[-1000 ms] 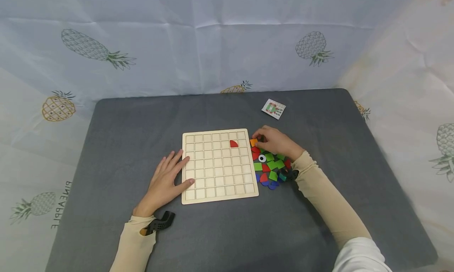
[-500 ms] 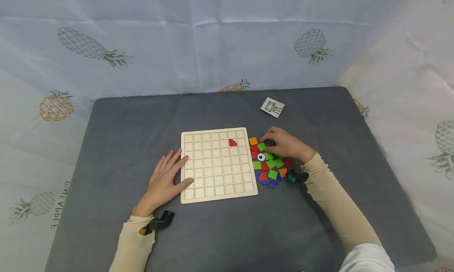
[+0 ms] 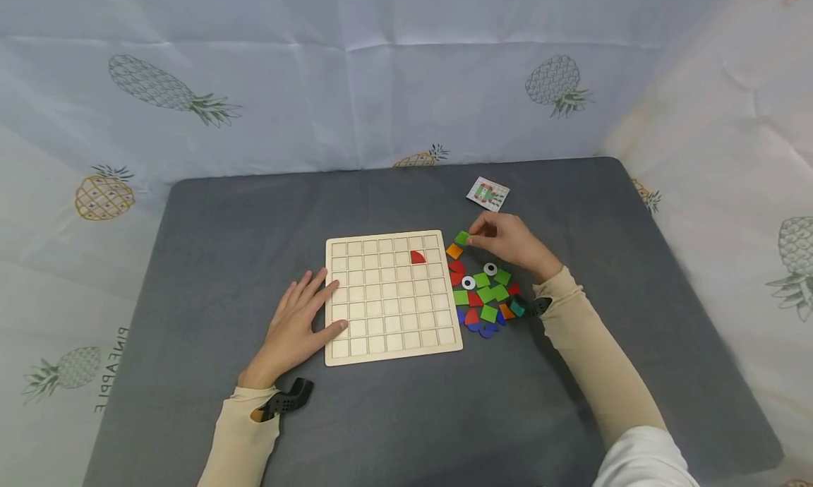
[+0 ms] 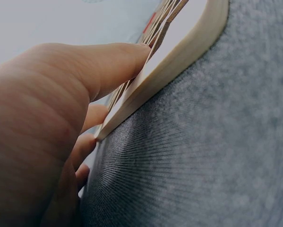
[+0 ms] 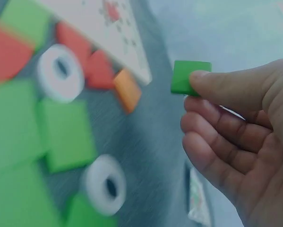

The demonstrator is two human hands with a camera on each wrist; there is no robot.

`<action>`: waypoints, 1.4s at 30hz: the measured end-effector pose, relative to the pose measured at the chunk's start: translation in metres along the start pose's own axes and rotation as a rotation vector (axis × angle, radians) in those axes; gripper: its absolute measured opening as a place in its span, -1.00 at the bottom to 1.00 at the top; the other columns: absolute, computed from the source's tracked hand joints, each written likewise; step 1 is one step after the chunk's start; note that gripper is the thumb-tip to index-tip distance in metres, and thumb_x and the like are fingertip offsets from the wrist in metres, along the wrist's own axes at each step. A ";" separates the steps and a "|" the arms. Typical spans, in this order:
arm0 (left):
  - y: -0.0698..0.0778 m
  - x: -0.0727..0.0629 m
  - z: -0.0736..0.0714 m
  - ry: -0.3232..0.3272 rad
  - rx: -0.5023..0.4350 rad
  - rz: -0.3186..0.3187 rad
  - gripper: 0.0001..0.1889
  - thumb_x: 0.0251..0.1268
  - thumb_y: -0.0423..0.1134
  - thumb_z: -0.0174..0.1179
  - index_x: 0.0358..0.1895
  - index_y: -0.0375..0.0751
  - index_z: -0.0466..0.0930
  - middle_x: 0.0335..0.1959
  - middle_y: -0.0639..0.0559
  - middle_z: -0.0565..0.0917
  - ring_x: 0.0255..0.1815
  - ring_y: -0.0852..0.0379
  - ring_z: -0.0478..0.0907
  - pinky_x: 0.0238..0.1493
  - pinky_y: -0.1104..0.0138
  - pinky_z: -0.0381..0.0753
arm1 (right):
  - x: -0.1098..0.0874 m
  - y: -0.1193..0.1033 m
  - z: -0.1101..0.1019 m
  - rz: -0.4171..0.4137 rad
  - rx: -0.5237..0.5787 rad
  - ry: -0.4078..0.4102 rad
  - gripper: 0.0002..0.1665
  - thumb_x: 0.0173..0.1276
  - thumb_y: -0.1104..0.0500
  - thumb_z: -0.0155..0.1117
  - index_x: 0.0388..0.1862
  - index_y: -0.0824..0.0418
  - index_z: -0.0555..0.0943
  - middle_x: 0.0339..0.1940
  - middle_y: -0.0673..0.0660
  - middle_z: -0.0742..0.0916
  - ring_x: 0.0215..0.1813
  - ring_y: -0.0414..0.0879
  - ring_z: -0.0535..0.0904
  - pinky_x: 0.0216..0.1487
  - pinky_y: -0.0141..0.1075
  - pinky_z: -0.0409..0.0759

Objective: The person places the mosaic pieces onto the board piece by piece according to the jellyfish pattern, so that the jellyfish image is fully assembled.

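Note:
My left hand [image 3: 292, 332] rests with fingers spread on the left edge of a pale wooden grid board [image 3: 394, 296]. In the left wrist view the thumb [image 4: 117, 61] lies over the board's rim. My right hand [image 3: 508, 243] pinches a green square tile [image 5: 191, 78] between thumb and fingers, just off the board's upper right corner. An orange tile [image 3: 454, 251] lies close below it. One red quarter-round tile [image 3: 417, 257] sits in a cell near the board's upper right.
Right of the board lies a loose pile of green tiles [image 3: 485, 294], red and blue pieces and two white rings with dark centres [image 3: 468, 282]. A small printed card [image 3: 488, 193] lies behind the right hand. The grey table [image 3: 254, 212] meets a pineapple-print cloth at the back.
My right hand has left the orange tile, taken a green tile from the pile and lifted it up toward the card. A second white ring now shows. The left hand stays put.

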State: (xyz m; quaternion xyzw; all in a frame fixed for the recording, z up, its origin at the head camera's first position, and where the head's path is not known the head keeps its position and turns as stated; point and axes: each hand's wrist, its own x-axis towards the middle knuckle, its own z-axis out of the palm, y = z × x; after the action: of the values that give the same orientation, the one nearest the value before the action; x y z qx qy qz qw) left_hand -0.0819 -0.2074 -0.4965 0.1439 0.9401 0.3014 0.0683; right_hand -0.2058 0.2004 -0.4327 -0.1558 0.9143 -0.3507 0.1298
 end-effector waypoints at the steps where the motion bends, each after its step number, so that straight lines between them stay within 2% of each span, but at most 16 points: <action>1: 0.000 0.000 0.000 -0.002 0.001 -0.001 -0.15 0.27 0.16 0.34 0.58 0.01 0.25 0.69 -0.02 0.04 0.72 -0.16 -0.17 0.69 -0.08 -0.26 | 0.002 -0.003 -0.001 -0.008 0.021 0.005 -0.82 0.47 0.19 0.31 -0.03 0.23 0.64 -0.16 0.17 0.74 -0.18 0.00 0.66 -0.15 -0.23 0.63; 6: 0.000 0.000 0.001 -0.006 0.007 -0.002 -0.15 0.28 0.17 0.33 0.58 0.01 0.25 0.69 -0.02 0.04 0.72 -0.15 -0.17 0.69 -0.07 -0.26 | 0.010 -0.019 -0.007 -0.031 0.047 0.003 -0.74 0.53 0.15 0.24 0.10 0.22 0.65 -0.09 0.19 0.74 -0.08 0.06 0.68 -0.06 -0.16 0.64; 13: 0.000 0.000 0.000 -0.001 0.011 -0.006 -0.15 0.27 0.16 0.34 0.58 0.00 0.25 0.69 -0.02 0.05 0.72 -0.15 -0.16 0.69 -0.07 -0.26 | 0.027 -0.038 -0.005 -0.053 0.080 -0.008 -0.77 0.54 0.10 0.23 0.01 0.17 0.70 -0.06 0.16 0.75 -0.02 0.15 0.67 0.01 -0.09 0.68; 17: -0.001 0.000 0.001 -0.004 0.012 -0.015 -0.15 0.27 0.17 0.33 0.58 0.00 0.25 0.69 -0.03 0.05 0.72 -0.14 -0.17 0.69 -0.07 -0.27 | 0.038 -0.047 0.003 -0.089 0.080 -0.017 -0.78 0.53 0.13 0.23 0.01 0.21 0.70 -0.04 0.18 0.75 -0.04 0.10 0.67 0.01 -0.10 0.67; 26: -0.001 0.000 0.001 -0.006 0.018 -0.013 -0.14 0.27 0.19 0.32 0.58 0.01 0.24 0.69 -0.02 0.05 0.72 -0.12 -0.17 0.70 -0.04 -0.29 | 0.053 -0.062 0.030 -0.135 0.069 -0.119 -0.82 0.52 0.16 0.25 -0.04 0.19 0.71 -0.16 0.15 0.76 -0.13 0.03 0.66 -0.12 -0.21 0.63; 31: -0.002 0.000 0.002 -0.003 0.019 -0.016 -0.14 0.27 0.19 0.33 0.58 0.01 0.24 0.69 -0.02 0.06 0.73 -0.11 -0.17 0.70 -0.04 -0.29 | 0.056 -0.063 0.043 -0.151 0.070 -0.171 -0.85 0.50 0.17 0.27 -0.09 0.19 0.72 -0.21 0.13 0.77 -0.19 -0.01 0.66 -0.15 -0.24 0.61; 37: -0.001 0.000 0.002 0.000 0.009 -0.016 -0.14 0.26 0.19 0.33 0.58 0.01 0.25 0.69 -0.02 0.06 0.73 -0.11 -0.17 0.70 -0.04 -0.29 | 0.058 -0.060 0.057 -0.143 0.051 -0.203 -0.87 0.49 0.14 0.29 -0.14 0.14 0.73 -0.27 0.08 0.78 -0.30 -0.12 0.60 -0.26 -0.32 0.55; 42: -0.001 0.000 0.000 -0.002 0.002 -0.016 -0.14 0.27 0.19 0.33 0.58 0.01 0.24 0.69 -0.02 0.05 0.72 -0.12 -0.17 0.70 -0.04 -0.30 | 0.059 -0.060 0.065 -0.152 -0.021 -0.209 -0.86 0.49 0.12 0.29 -0.15 0.13 0.74 -0.29 0.07 0.76 -0.39 -0.12 0.50 -0.35 -0.33 0.48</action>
State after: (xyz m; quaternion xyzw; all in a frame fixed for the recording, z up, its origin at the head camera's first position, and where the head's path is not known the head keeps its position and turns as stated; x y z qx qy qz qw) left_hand -0.0819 -0.2083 -0.4975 0.1366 0.9415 0.2996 0.0713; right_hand -0.2258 0.0972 -0.4461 -0.2616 0.8850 -0.3318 0.1957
